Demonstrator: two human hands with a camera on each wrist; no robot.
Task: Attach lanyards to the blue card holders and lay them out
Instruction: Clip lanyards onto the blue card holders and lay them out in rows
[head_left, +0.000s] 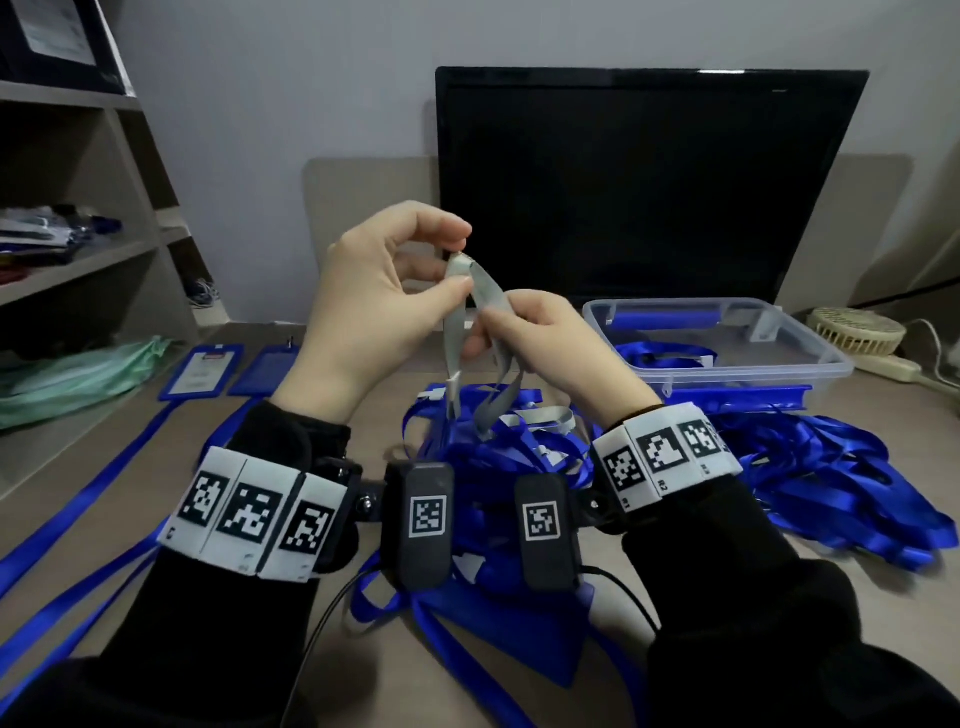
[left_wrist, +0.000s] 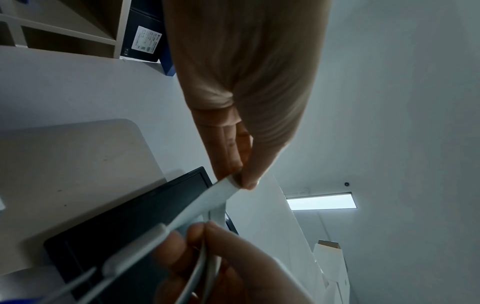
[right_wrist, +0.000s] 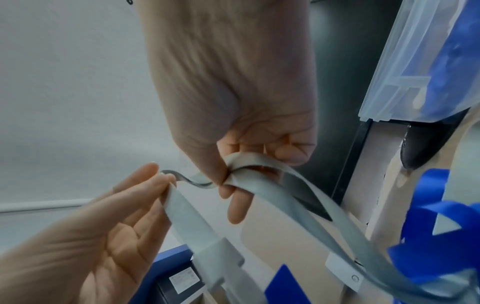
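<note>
Both hands hold a grey lanyard (head_left: 485, 291) up in front of the monitor. My left hand (head_left: 462, 258) pinches its folded top end between thumb and forefinger; the left wrist view shows that pinch (left_wrist: 244, 179) on the grey lanyard (left_wrist: 207, 198). My right hand (head_left: 485, 325) grips the strands just below; the right wrist view shows its thumb and fingers (right_wrist: 223, 182) bunching the strap (right_wrist: 272, 193). The strap's tails hang into a pile of blue lanyards (head_left: 519, 467). Two blue card holders (head_left: 202, 370) (head_left: 264, 370) lie at the left with blue lanyards trailing toward me.
A clear plastic box (head_left: 810, 353) with blue holders stands at the right, more blue lanyards (head_left: 831, 483) spread before it. A black monitor (head_left: 649, 182) stands behind the hands. A small fan (head_left: 857, 332) is far right, shelves (head_left: 78, 260) and green material (head_left: 78, 379) at left.
</note>
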